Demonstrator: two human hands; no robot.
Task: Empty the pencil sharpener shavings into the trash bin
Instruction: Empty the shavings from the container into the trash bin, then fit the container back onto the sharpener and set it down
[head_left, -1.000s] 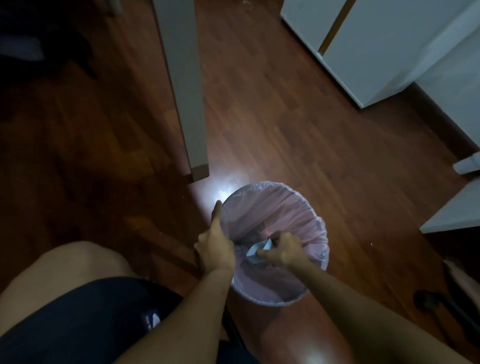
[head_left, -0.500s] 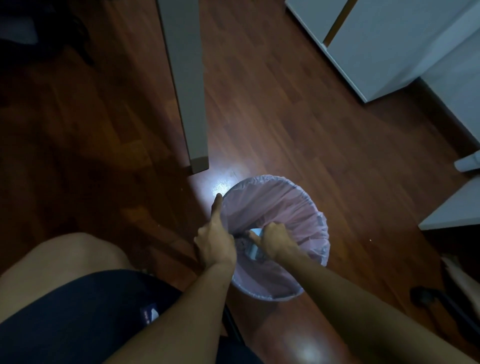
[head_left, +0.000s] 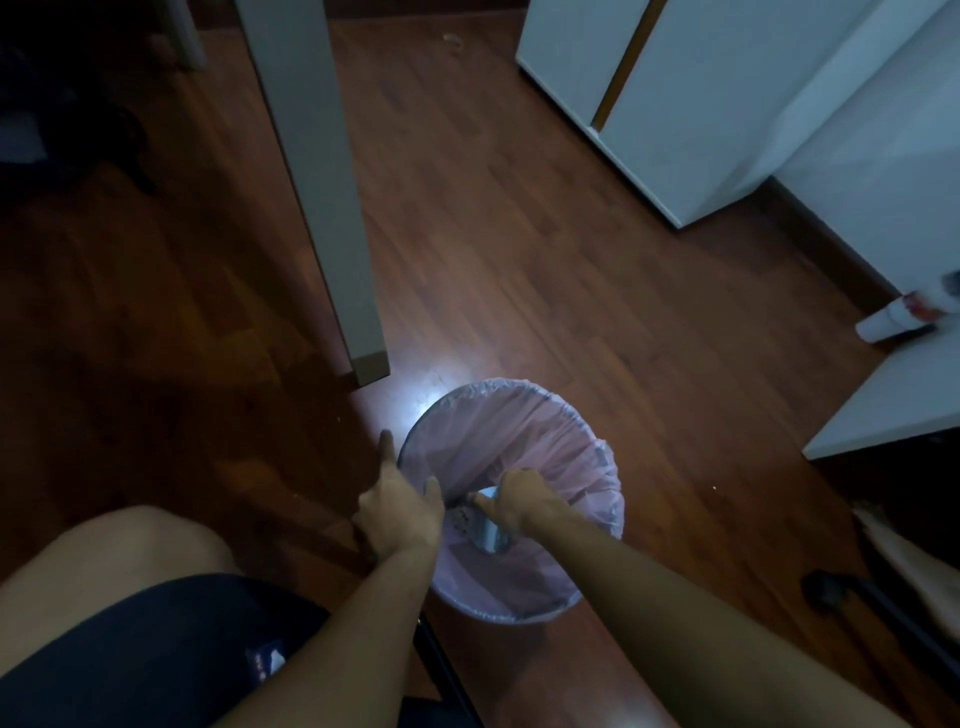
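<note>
The right hand (head_left: 522, 501) is gripping the small pale-blue plastic pencil sharpener (head_left: 488, 530) over the round pink-lined trash bin (head_left: 597, 452), seemingly mid-emptying, while the left hand (head_left: 397, 506) is clutching the rim.

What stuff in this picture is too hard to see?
Head view only:
- Pencil sharpener: mostly wrapped by the right hand; its shape is blurred and dim.
- Shavings: too small and dark to tell whether any are falling.
- Trash bin bottom: hidden by both hands and the pink liner.
- Left hand fingers: curled over the rim, hidden.
</note>
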